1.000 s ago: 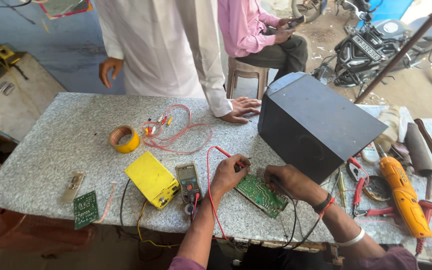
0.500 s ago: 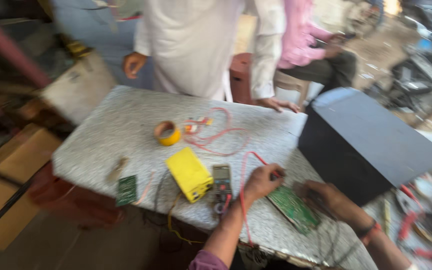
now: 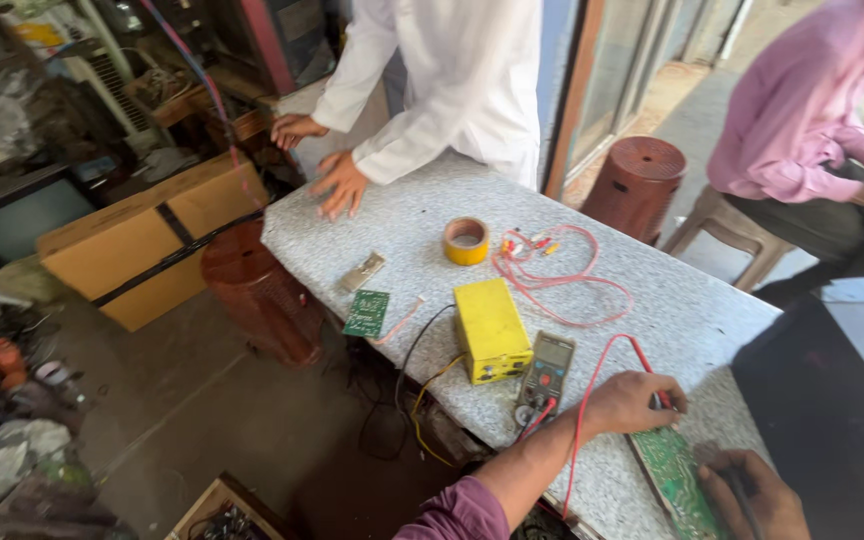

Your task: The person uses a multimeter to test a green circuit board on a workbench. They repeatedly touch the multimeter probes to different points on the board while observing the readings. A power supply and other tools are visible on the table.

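Hands [image 3: 635, 402] with probes on circuit board [image 3: 674, 476]

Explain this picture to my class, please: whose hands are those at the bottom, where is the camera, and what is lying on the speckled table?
The camera sits on a person's head and looks down, so the two arms at the bottom edge are the wearer's own. The left hand pinches a red probe; its red lead runs back to the grey multimeter. The right hand holds a dark probe. Both probes rest on the green circuit board at the table's near edge.

On the speckled table also lie a yellow box, a roll of yellow tape, a loop of red wire and a smaller green board.

Another person in a white shirt leans on the far end, and someone in a pink shirt sits to the side.
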A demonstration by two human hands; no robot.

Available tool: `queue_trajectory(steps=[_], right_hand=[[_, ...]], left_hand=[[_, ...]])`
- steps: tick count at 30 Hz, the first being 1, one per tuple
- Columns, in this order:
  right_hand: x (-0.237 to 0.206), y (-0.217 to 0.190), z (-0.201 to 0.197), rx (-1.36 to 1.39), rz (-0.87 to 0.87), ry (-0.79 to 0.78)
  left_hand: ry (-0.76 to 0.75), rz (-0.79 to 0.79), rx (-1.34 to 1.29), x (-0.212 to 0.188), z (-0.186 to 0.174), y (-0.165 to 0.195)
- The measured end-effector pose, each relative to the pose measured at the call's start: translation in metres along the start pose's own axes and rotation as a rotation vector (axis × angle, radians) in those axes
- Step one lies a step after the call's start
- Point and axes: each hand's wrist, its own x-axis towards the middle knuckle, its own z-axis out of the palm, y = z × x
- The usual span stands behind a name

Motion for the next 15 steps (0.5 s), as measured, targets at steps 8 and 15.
queue_trajectory(steps=[8,15], right_hand=[[0.017,0.015,0.030,0.206,-0.267,0.166],[0.037,0.012,0.037,0.143,-0.311,0.150]], left_hand=[[0.012,0.039,0.063,0.002,0.002,-0.003],[0.046,0.012,0.074,0.000,0.004,0.002]])
